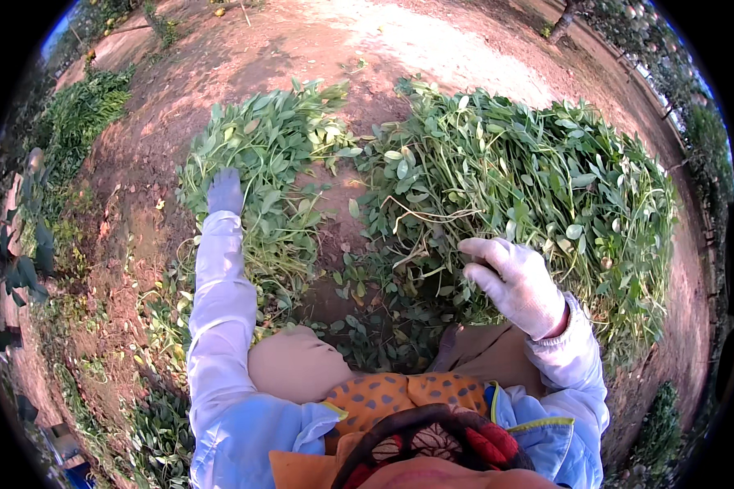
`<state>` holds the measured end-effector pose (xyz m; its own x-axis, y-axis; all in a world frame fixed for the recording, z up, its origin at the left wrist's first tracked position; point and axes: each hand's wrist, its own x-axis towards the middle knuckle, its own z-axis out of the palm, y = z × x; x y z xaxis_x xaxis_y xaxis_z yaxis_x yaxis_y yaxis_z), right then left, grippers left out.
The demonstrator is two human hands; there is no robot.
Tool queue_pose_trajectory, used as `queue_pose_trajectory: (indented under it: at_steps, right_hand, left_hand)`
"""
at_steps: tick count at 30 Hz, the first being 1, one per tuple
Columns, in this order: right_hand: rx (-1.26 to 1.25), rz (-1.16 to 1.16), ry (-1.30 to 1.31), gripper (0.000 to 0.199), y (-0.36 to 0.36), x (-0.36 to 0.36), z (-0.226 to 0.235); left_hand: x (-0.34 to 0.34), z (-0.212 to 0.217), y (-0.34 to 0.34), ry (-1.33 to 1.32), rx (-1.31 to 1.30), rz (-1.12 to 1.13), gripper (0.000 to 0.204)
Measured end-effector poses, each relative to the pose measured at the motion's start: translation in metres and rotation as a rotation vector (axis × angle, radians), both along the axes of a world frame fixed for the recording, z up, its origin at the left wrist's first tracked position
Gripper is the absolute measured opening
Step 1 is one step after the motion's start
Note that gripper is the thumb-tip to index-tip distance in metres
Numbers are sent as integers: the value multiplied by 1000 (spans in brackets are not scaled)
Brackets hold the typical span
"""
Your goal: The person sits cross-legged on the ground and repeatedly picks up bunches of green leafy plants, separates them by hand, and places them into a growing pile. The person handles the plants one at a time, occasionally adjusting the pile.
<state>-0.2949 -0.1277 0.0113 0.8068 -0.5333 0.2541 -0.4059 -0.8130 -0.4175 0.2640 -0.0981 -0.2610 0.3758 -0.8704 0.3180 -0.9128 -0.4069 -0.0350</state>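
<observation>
My left hand (226, 192), in a dark bluish glove, reaches into the left heap of cut leafy green plants (273, 134). Leaves cover its fingers, so I cannot make out whether it grips any stems. My right hand (510, 281), in a white glove, is at the near edge of the larger right heap of leafy stems (514, 171). Its fingers are loosely bent, with a gap between thumb and forefinger, and nothing shows in it. Just beyond its fingertips, a few pale bare stems (432, 216) lie on the heap.
Between my bent knees, loose leaves (375, 326) are strewn over the ground. Bare reddish soil (302, 53) stretches beyond the heaps. More greenery (90, 110) grows or lies at the far left, and a tree trunk (561, 28) stands at the far right.
</observation>
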Motion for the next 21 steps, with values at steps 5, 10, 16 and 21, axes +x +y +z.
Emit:
queue_pose_trajectory:
  at_steps: [5, 10, 16, 21]
  right_hand:
    - [-71, -28, -71, 24, 13, -24, 9]
    - [-45, -93, -120, 24, 16, -48, 15]
    - [-119, -199, -246, 25, -13, -75, 1]
    - [-107, -331, -180, 22, -37, -82, -21]
  left_hand:
    - [-9, 83, 28, 340, -199, -165, 35]
    - [-31, 177, 69, 159, -280, 178, 30]
    - [-114, 287, 77, 159, -357, -73, 33]
    - [-220, 328, 81, -176, -127, -377, 40]
